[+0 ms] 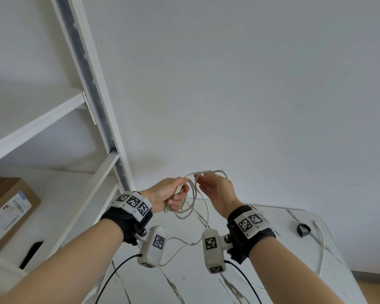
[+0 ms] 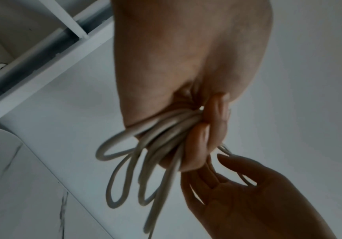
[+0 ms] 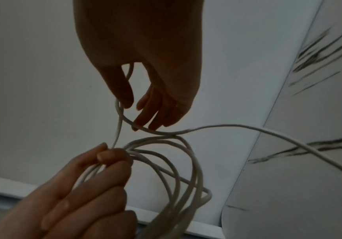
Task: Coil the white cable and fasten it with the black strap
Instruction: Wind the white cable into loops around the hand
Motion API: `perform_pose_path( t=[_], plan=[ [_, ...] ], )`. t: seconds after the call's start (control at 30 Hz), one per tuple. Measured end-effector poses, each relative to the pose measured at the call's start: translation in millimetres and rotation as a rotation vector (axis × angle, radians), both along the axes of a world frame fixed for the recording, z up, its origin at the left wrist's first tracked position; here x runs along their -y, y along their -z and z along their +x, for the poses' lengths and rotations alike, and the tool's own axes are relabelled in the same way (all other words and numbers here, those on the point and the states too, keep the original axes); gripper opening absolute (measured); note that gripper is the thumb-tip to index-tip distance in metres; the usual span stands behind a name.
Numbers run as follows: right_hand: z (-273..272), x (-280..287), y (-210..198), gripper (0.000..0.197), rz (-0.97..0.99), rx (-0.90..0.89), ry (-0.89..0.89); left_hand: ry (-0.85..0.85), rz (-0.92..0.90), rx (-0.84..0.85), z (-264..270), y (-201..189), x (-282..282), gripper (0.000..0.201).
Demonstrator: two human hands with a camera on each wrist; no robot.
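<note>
While both hands are raised above the table [image 1: 272, 281] in the head view, the left hand [image 1: 169, 194] has its fingers curled round several gathered loops of the white cable [image 1: 191, 207]. The right hand [image 1: 215, 191] is loosely spread, with one more loop draped over its fingers. From the loops the cable's free length drops between the wrists to the tabletop and curves out toward the right edge. The black strap [image 1: 303, 229] lies on the table near that far right corner, well apart from the hands. Both wrists carry bands [image 1: 133, 204] printed with black-and-white square codes. A cardboard box [image 1: 7, 207] with a printed label, its writing too small to read, sits on the white shelf [image 1: 53, 119] at left. A white wall rises behind the hands, and open tabletop lies below them.

From the left wrist, the left hand [image 2: 186, 80] clamps the bundle [image 2: 145, 161] between palm and curled fingers, loops hanging below it. The right hand [image 2: 247, 202] is just beside it, fingers relaxed. The shelf post [image 2: 33, 64] crosses the upper left.

From the right wrist, the right hand [image 3: 145, 64] hangs with fingers nearly straight, its tips touching one strand of cable [image 3: 186, 169]. The left hand [image 3: 84, 194] pinches the coil at lower left. The marbled table edge [image 3: 288, 145] runs down the right side.
</note>
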State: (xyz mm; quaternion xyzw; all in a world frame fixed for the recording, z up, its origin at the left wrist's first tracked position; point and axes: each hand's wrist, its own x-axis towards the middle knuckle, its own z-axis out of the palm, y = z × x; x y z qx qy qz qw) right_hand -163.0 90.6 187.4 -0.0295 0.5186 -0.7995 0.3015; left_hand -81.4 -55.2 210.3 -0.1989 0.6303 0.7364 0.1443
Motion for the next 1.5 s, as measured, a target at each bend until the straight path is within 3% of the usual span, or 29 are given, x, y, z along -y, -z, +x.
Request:
perform_pose_path(
  t=[0.1,0.2,0.3,0.93,1.1,1.27,1.37,1.5],
  plan=[
    [2.3,0.5,-0.5,0.008,0.104,-0.116,-0.102,-0.007,-0.020,-0.021,-1.7,-1.9,-4.6,0.035],
    [3.6,1.8,1.0,0.018,0.129,-0.164,-0.007,0.009,-0.042,-0.034,-3.8,-3.7,-7.5,0.035],
    [3.0,-0.5,5.1,0.010,0.148,-0.171,0.020,-0.013,-0.037,-0.061,-5.8,-6.3,-6.1,0.034],
    [-23.4,-31.9,48.6,0.014,0.749,-0.296,0.105,-0.074,-0.127,-0.141,-1.2,-18.7,15.3,0.031],
    [-14.1,-18.0,41.3,0.013,0.784,-0.444,-0.095,0.015,-0.123,-0.087,-0.5,-15.3,8.8,0.032],
    [0.4,-4.0,31.9,0.041,0.800,-0.804,-0.276,0.055,-0.100,-0.070,-3.1,-14.9,3.8,0.030],
    [1.6,-2.3,27.2,0.023,0.842,-0.891,-0.297,0.036,-0.091,-0.079,-3.0,-16.3,4.2,0.030],
    [-0.5,-7.8,21.4,0.016,0.842,-0.878,-0.319,0.023,-0.109,-0.085,-1.4,-16.8,6.5,0.030]
  ],
)
